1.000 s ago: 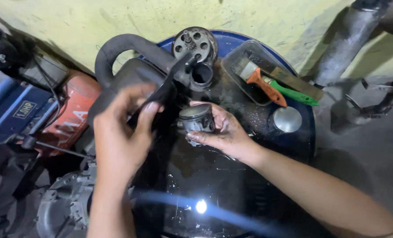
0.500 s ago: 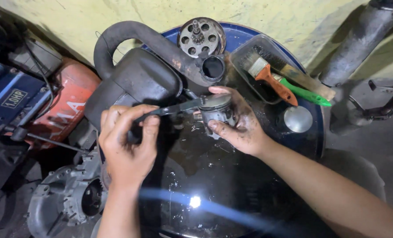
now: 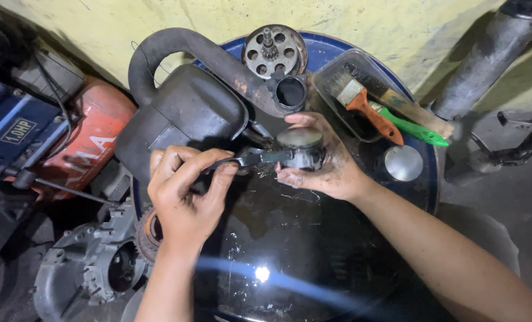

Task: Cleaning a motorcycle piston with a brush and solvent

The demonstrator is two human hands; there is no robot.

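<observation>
The right hand (image 3: 322, 170) cups a small metal piston (image 3: 302, 148) over the oily blue drum top (image 3: 337, 50). The left hand (image 3: 185, 191) pinches a dark slim tool (image 3: 251, 159), its tip touching the piston's side. The piston looks rigid, greasy and likely slippery, best gripped around its skirt. Far right, brushes (image 3: 373, 107) lie in a clear tray (image 3: 331, 71).

Left hand (image 3: 185, 194) swung pliers (image 3: 251, 158) from upright to level, tip now at piston (image 3: 302, 149); right hand (image 3: 325, 167) turned piston crown up
</observation>
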